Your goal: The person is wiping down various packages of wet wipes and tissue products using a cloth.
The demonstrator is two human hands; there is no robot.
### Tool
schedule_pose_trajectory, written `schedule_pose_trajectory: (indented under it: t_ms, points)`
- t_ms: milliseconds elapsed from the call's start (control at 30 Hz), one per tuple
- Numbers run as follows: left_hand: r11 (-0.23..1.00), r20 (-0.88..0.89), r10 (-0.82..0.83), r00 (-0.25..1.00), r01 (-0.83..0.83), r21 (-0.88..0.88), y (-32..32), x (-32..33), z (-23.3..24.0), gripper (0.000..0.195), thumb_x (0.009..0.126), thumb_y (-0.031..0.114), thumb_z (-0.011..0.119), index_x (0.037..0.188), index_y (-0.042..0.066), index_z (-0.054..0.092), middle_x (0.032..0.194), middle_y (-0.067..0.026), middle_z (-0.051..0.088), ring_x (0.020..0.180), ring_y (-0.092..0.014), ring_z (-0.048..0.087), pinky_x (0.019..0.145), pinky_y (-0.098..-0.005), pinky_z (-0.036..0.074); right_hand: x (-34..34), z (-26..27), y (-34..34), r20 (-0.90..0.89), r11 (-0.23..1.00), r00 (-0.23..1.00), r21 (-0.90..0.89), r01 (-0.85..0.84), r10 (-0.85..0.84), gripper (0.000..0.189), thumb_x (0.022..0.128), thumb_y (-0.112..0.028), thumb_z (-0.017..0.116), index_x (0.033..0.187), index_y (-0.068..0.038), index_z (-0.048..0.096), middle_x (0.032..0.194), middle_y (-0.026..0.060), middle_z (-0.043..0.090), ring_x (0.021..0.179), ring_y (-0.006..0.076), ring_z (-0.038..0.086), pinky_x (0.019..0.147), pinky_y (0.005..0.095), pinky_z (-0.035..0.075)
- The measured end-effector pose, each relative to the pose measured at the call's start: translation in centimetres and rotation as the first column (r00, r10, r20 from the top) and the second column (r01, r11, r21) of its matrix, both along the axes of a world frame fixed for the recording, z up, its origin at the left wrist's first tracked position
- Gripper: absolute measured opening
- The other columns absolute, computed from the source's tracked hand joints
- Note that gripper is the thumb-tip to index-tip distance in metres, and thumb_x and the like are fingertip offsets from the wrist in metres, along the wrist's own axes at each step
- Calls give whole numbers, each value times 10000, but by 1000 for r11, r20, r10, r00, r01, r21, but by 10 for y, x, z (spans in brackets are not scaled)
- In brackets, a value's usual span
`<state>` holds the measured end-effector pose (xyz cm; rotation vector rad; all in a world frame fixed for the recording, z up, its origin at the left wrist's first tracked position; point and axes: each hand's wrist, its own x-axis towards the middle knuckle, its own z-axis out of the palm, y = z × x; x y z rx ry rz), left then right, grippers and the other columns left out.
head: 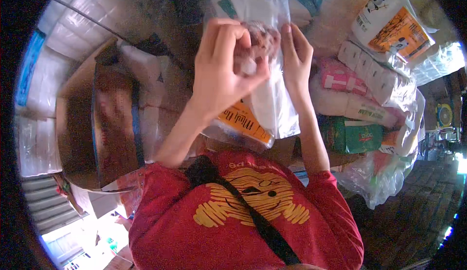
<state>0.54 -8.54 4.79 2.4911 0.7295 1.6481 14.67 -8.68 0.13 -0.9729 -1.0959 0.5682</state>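
Observation:
A clear plastic bag [271,9] is stretched out in front of me, between my hands. With its thumb along the bag's edge, my right hand [297,53] pinches the plastic. A clump of small reddish-brown items [263,38] shows at the bag's middle; blur hides what they are. My left hand [219,56] curls its fingers and thumb around the left side of this clump. Whether the clump lies inside the bag or against it, I cannot tell. Below the hands lies an orange-labelled plastic package [246,122] bearing writing, partly covered by the bag.
On the left stands an open cardboard box [116,124], before stacked white wrapped packs [36,142]. To the right are panda-printed packs [397,33], a pink pack [341,76], a green pack [361,135] and a crumpled clear bag [375,178]. A dark cord [87,18] crosses the upper left.

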Motion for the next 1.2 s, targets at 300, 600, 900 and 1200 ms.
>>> schedule_pose_trajectory:
  t_ms: [300, 600, 900, 1200]
  points:
    - [904, 18, 116, 993, -97, -416, 32, 13, 17, 220, 717, 70, 544, 917, -19, 561, 985, -138, 533, 802, -231, 539, 719, -321, 439, -10, 3, -6, 217, 994, 976, -104, 30, -7, 174, 842, -67, 461, 887, 96, 501, 688, 105, 545, 683, 71, 435, 612, 229, 406]
    - [911, -87, -401, 912, 387, -141, -36, 1, -26, 301, 596, 78, 546, 894, 82, 584, 975, -69, 587, 1005, -270, 521, 860, -412, 398, 22, -6, 12, 17, 998, 998, 10, 65, -65, 233, 878, -157, 468, 825, 65, 518, 699, -10, 507, 688, 39, 412, 617, 188, 381]
    - [612, 178, -534, 826, 233, 756, 92, 53, -6, 232, 753, 108, 529, 944, -20, 562, 1031, -130, 523, 799, -223, 545, 728, -324, 428, 12, 5, -7, 78, 1000, 997, -13, 15, -14, 220, 873, -115, 459, 941, 85, 522, 754, 18, 544, 728, 48, 422, 646, 189, 387]
    - [913, -4, -408, 913, 408, -14, -25, 53, -31, 238, 600, 103, 539, 830, 71, 590, 949, -73, 566, 955, -257, 488, 839, -421, 363, 48, -21, -15, -72, 993, 990, -35, 115, -118, 252, 847, -81, 481, 1042, 73, 515, 887, 54, 573, 794, 97, 495, 725, 201, 399]
